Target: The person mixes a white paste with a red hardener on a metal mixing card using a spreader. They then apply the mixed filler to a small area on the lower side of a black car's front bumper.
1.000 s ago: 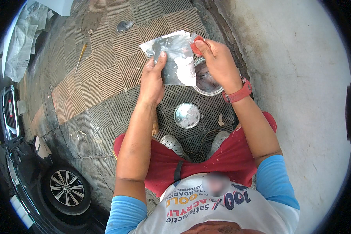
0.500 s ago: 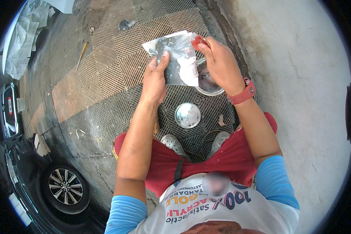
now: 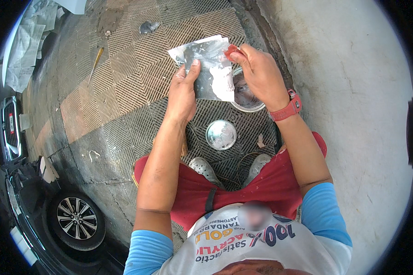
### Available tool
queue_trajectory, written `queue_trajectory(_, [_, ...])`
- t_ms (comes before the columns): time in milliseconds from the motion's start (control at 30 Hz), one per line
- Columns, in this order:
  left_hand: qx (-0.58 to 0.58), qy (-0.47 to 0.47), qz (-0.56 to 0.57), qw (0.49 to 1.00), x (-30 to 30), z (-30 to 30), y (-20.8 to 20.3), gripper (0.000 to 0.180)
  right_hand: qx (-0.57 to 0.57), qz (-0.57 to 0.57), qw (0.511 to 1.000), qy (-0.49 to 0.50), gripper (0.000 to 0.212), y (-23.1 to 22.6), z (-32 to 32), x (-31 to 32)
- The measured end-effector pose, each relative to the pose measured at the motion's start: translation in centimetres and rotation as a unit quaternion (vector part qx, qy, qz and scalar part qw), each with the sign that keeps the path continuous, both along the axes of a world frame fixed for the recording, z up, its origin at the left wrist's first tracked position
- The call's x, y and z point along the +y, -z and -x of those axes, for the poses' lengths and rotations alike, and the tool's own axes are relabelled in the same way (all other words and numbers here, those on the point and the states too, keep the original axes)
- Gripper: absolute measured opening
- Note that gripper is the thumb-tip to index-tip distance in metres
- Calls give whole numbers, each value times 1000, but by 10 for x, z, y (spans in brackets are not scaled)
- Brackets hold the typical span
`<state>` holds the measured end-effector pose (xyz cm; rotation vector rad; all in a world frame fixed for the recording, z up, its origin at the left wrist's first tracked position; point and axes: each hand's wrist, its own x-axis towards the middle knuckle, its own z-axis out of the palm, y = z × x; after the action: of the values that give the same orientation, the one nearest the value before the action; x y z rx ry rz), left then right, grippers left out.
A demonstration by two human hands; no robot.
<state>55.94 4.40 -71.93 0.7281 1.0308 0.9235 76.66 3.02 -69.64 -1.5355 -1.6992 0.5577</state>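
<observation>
My left hand (image 3: 184,87) grips a thin grey board (image 3: 205,57) by its near left part, thumb on top. Pale pink-white putty (image 3: 221,81) lies in a thick patch along the board's right side, with smears elsewhere on it. Between the fingers and thumb of my right hand (image 3: 264,75) is a red putty spreader (image 3: 232,51), at the board's upper right corner. Below that hand stands an open tin (image 3: 248,97) with greyish paste inside, partly covered by the board and hand. A round metal lid (image 3: 220,134) lies on the floor nearer to me.
Ribbed floor tiles (image 3: 137,68) spread under everything, with a pale wall (image 3: 344,114) on the right. At the left are a dark car's wheel (image 3: 77,218) and paper-masked bodywork (image 3: 27,55). A yellow-handled tool (image 3: 96,60) and a grey scrap (image 3: 149,27) lie on the floor.
The red spreader and my right hand have shifted very slightly at the board's upper right corner. My left hand and the board hold almost still.
</observation>
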Motion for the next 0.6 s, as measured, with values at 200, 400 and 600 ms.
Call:
queue_trajectory(200, [1,1,5,1000,0,0,-1,44,-26,29,999,-15,30,-4,-2,-1])
queue_trajectory(400, [-5,-3,2,1000,0,-3,-2,44,1,-11,1000,-15,29,-5,1,-2])
queue_trajectory(600, [-19,14,10,1000,1,0,-3,44,-15,6,1000,-12,25,-6,1,-3])
